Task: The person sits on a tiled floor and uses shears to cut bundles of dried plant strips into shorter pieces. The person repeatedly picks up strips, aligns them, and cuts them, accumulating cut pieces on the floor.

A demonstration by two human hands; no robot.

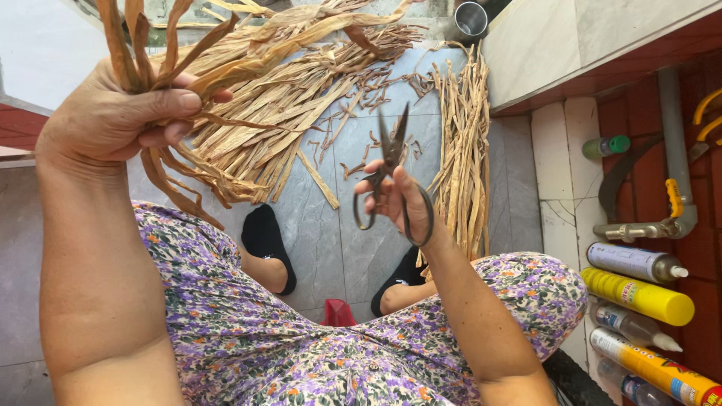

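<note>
At ten o'clock the left hand [113, 113] is clenched around a bunch of dried leaf strips [162, 41]. More strips [278, 113] lie on the floor [331, 240] at twelve. Centre, the right hand [395, 199] grips dark scissors [391, 162], blades together, pointing up. Spray cans [639, 293] lie at four.

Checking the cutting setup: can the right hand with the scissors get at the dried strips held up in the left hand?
Probably yes. The right hand holds the scissors blades up, with only open air between them and the strips gripped by the left hand.
</note>
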